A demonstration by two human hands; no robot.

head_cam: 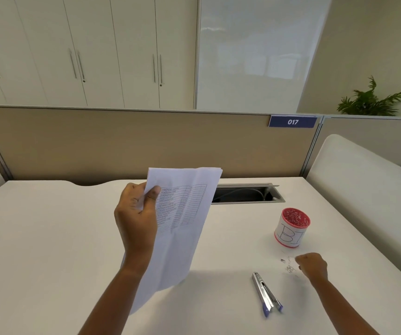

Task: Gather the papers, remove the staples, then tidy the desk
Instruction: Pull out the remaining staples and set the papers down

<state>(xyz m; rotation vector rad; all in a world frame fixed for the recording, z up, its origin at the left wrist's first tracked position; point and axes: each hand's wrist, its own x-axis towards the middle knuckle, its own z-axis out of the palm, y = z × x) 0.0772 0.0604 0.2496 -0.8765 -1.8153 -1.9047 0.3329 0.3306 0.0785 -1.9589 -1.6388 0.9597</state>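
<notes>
My left hand (137, 218) holds a stack of white papers (182, 228) upright above the middle of the desk, thumb over a printed table on the top sheet. My right hand (311, 265) rests on the desk at the right with its fingers pinched together over a small scatter of loose staples (288, 265); whether a staple is between the fingertips is hidden. A metal staple remover with blue tips (265, 294) lies on the desk just left of that hand. A small red-rimmed cup with a handwritten white label (291, 228) stands behind the staples.
The white desk (49, 238) ends at a beige partition (122, 141) bearing a blue "017" tag (292, 122). An open cable slot (245, 193) sits at the back of the desk behind the papers. A white curved divider (363, 189) borders the right side.
</notes>
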